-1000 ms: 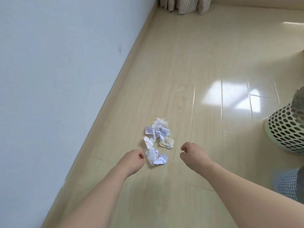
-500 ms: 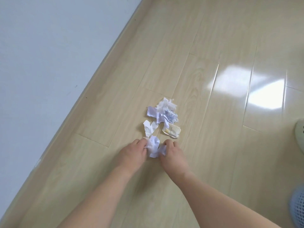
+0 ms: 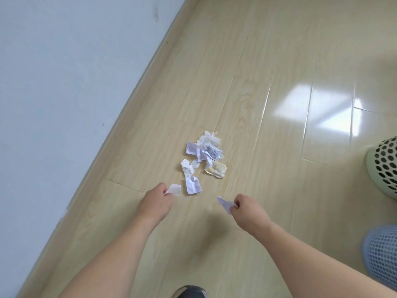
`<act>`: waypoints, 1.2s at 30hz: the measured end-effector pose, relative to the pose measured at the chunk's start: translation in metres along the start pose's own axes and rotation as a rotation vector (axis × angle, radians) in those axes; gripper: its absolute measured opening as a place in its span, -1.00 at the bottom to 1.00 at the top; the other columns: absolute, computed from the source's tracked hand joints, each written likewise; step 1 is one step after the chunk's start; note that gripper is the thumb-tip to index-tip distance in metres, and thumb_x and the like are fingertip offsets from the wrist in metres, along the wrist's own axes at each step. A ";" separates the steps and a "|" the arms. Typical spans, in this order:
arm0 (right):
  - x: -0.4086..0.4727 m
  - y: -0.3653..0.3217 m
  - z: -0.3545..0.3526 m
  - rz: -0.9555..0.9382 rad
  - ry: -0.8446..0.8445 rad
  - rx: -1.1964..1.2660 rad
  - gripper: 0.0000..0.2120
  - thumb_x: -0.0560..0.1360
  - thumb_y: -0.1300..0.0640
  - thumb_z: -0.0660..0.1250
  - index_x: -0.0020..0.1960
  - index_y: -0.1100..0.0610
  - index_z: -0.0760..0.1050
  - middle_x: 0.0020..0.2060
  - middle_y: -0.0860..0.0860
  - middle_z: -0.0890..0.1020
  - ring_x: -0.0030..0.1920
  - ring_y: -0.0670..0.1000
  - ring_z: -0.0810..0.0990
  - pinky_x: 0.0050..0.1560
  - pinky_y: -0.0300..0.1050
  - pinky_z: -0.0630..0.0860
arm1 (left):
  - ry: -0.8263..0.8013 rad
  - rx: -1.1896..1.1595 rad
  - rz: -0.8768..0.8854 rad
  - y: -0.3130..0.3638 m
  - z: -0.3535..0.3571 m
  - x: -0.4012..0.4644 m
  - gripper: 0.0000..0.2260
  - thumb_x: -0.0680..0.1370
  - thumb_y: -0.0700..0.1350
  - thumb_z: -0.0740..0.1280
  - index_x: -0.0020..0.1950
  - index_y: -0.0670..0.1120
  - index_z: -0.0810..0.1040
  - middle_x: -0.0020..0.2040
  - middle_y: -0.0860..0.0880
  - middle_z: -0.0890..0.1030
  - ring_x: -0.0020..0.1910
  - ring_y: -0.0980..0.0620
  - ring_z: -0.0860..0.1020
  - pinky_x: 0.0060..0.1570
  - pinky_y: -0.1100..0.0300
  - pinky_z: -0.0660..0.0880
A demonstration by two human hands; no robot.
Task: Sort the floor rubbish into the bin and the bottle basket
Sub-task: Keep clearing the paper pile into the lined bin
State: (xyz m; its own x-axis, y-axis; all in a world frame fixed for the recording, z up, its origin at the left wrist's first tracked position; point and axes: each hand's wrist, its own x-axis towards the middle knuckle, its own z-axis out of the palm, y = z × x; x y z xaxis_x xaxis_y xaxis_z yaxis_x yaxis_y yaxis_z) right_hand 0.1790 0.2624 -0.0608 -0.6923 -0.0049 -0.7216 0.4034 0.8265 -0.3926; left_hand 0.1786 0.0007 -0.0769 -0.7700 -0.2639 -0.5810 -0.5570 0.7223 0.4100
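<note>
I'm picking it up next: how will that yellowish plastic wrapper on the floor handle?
The yellowish wrapper lies flat and crinkled, so it is probably light and floppy. Its glossy film may be slippery, so pinching an edge seems safer. It is unlikely to roll.

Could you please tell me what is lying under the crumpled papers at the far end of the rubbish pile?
A clear printed wrapper pokes out from beneath the crumpled papers, with shredded tissue behind it. Anything else beneath them is covered from the head view.

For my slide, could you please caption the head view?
Left hand and right hand each pinch a paper scrap beside floor litter.
</note>
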 end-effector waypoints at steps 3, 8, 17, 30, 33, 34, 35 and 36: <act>-0.038 0.003 -0.047 -0.020 0.030 0.002 -0.78 0.55 0.00 0.15 -0.20 0.10 0.33 -0.33 -0.03 0.44 -0.37 0.00 0.38 -0.39 -0.17 0.27 | -0.048 0.040 0.051 0.036 -0.033 -0.017 -0.86 0.47 -0.14 0.18 -0.27 -0.04 0.26 -0.34 0.02 0.39 -0.39 -0.02 0.29 -0.38 0.15 0.20; -0.122 0.035 -0.138 -0.037 0.198 0.104 -0.71 0.54 -0.01 0.14 -0.09 0.21 0.45 -0.21 0.12 0.62 -0.25 0.13 0.61 -0.31 -0.16 0.39 | -0.186 0.128 0.365 0.171 -0.060 -0.075 -0.87 0.44 -0.15 0.18 -0.27 -0.03 0.25 -0.30 0.00 0.35 -0.34 0.00 0.27 -0.33 0.15 0.21; -0.266 0.186 -0.244 0.197 0.504 0.199 -0.72 0.52 0.01 0.19 -0.16 0.22 0.48 -0.24 0.14 0.64 -0.18 0.11 0.62 -0.11 -0.03 0.56 | -0.292 0.484 0.900 0.382 0.045 -0.261 -0.91 0.51 -0.09 0.21 -0.19 -0.03 0.40 -0.22 -0.01 0.51 -0.26 -0.04 0.44 -0.36 0.17 0.31; -0.271 0.336 -0.215 0.439 0.484 0.371 -0.58 0.54 0.23 0.20 0.39 0.13 0.35 0.26 0.11 0.53 0.19 0.12 0.55 0.14 -0.08 0.54 | -0.410 0.756 0.927 0.423 0.215 -0.322 -0.84 0.45 -0.18 0.19 -0.03 -0.09 0.52 -0.06 -0.07 0.59 -0.04 -0.11 0.55 -0.11 0.12 0.49; -0.266 0.321 -0.224 0.374 0.590 0.353 -0.54 0.54 0.21 0.21 0.43 0.08 0.30 0.30 0.09 0.50 0.23 0.13 0.53 0.14 -0.04 0.52 | -0.333 0.673 0.914 0.419 0.183 -0.298 -0.83 0.46 -0.16 0.18 -0.03 -0.05 0.52 -0.04 -0.06 0.60 -0.04 -0.10 0.56 -0.12 0.13 0.50; -0.264 0.310 -0.229 0.335 0.623 0.324 -0.57 0.54 0.21 0.20 0.40 0.08 0.33 0.28 0.08 0.52 0.21 0.13 0.53 0.12 -0.03 0.52 | -0.297 0.661 0.900 0.416 0.167 -0.286 -0.83 0.48 -0.15 0.18 -0.01 -0.05 0.53 -0.02 -0.06 0.61 -0.02 -0.10 0.56 -0.07 0.12 0.51; -0.260 0.296 -0.235 0.288 0.653 0.285 -0.61 0.53 0.20 0.20 0.36 0.10 0.36 0.23 0.08 0.54 0.17 0.13 0.54 0.09 -0.02 0.52 | -0.259 0.653 0.876 0.411 0.147 -0.273 -0.82 0.49 -0.15 0.17 0.00 -0.04 0.53 0.00 -0.06 0.61 -0.01 -0.10 0.56 -0.03 0.12 0.52; -0.255 0.278 -0.240 0.240 0.678 0.247 -0.65 0.51 0.19 0.19 0.30 0.11 0.40 0.18 0.08 0.55 0.13 0.14 0.55 0.07 -0.01 0.52 | -0.225 0.644 0.842 0.404 0.125 -0.258 -0.82 0.49 -0.15 0.17 -0.01 -0.03 0.53 0.00 -0.05 0.60 0.00 -0.09 0.56 -0.02 0.12 0.53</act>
State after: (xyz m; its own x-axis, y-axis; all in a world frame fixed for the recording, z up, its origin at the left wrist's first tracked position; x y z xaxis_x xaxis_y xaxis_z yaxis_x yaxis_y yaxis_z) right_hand 0.3242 0.6288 0.1508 -0.7526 0.5719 -0.3264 0.6563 0.6108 -0.4429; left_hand 0.1915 0.4405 0.1509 -0.7174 0.5497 -0.4280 0.4423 0.8340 0.3297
